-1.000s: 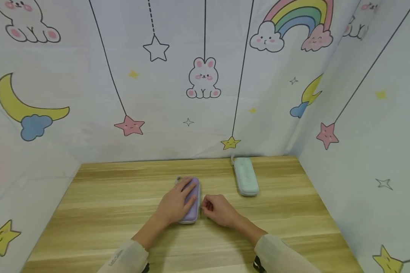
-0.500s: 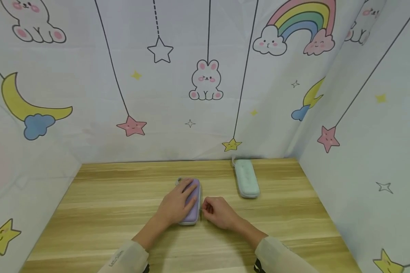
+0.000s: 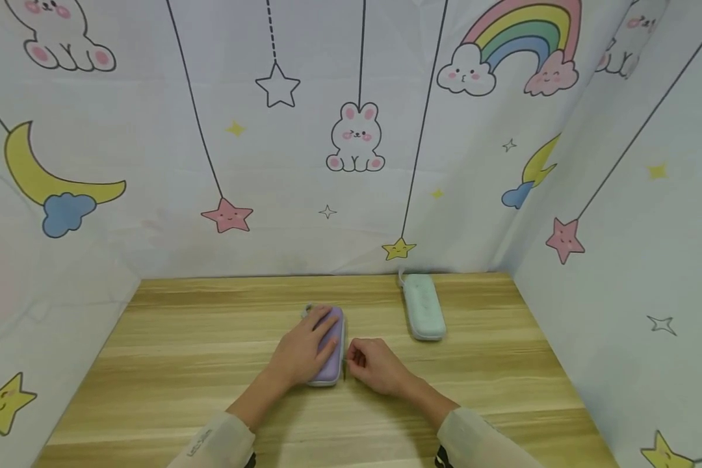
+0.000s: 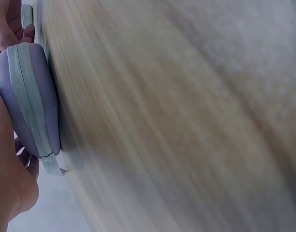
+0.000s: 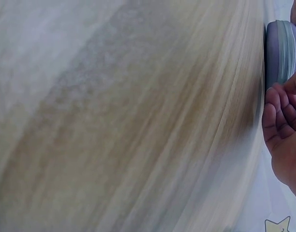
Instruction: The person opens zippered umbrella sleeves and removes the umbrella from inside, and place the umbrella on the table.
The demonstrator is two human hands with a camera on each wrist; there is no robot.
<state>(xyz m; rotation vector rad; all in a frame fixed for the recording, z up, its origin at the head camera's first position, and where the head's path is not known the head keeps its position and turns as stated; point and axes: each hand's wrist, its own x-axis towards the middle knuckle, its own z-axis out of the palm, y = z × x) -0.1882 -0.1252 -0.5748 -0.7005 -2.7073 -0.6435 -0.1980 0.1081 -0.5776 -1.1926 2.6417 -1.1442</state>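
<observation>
A purple case (image 3: 330, 373) with a pale zipper band lies on the wooden table, its small loop at the far left corner. My left hand (image 3: 299, 351) lies over its top and holds it, fingers spread, some bent over the far left edge in the left wrist view. Close against the case's right side, my right hand (image 3: 378, 367) has curled fingers, thumb and index pinching a small zipper pull that the fingers mostly hide. The zipper band (image 4: 29, 96) looks closed along the side facing the left wrist camera.
A mint green case (image 3: 424, 307) with a loop lies at the back right of the wooden table (image 3: 210, 325). White cloth (image 3: 292, 240) printed with stars, rabbits and a rainbow stands behind the table and along both sides.
The head view has shifted slightly. Both hands and the purple case stay in nearly the same place on the table, with the same hold.
</observation>
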